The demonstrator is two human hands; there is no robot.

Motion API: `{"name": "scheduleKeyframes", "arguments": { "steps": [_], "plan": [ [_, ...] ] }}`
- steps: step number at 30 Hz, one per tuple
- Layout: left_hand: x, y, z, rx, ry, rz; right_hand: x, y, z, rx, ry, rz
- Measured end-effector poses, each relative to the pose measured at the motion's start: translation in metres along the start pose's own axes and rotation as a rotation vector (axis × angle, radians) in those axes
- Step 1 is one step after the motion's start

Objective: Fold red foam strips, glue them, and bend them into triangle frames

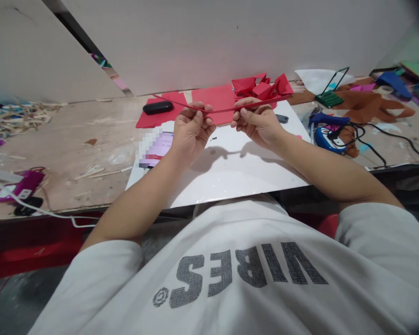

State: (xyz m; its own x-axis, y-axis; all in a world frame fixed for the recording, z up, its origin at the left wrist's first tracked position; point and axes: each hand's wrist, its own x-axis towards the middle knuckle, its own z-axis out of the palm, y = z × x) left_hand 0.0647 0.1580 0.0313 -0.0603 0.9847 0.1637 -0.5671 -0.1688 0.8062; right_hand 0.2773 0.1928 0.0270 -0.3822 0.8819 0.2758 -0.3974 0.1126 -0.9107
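Observation:
A long, thin red strip (pixel 225 110) stretches across both my hands, bowed slightly downward in the middle. My left hand (pixel 192 128) pinches it left of centre, and its free end points up to the left. My right hand (pixel 257 122) grips it right of centre, with the other end reaching toward the folded red pieces (pixel 261 87). Both hands are raised over a white board (pixel 209 177), casting shadows on it. Behind them lie red sheets (pixel 212 97). A black oblong case (pixel 158 108) rests on the red at the left.
Below my left hand is a phone (pixel 158 148), partly pixelated. To the right, a blue glue gun (pixel 330 120) and its black cable lie near brown scraps (pixel 366 109). Wood slivers (pixel 17 116) and a purple packet (pixel 21 186) are on the left.

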Motion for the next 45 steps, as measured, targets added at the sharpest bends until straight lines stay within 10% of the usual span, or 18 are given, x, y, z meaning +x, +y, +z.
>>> {"name": "scheduleKeyframes", "arguments": {
  "steps": [28, 45],
  "plan": [
    [-0.006, 0.018, 0.01, -0.084, 0.032, -0.332, 0.006, 0.003, -0.016, -0.143, -0.368, -0.121],
    [-0.003, 0.003, 0.01, 0.261, 0.024, -0.082, 0.005, 0.003, -0.014, -0.177, -0.344, -0.063]
  ]
}}
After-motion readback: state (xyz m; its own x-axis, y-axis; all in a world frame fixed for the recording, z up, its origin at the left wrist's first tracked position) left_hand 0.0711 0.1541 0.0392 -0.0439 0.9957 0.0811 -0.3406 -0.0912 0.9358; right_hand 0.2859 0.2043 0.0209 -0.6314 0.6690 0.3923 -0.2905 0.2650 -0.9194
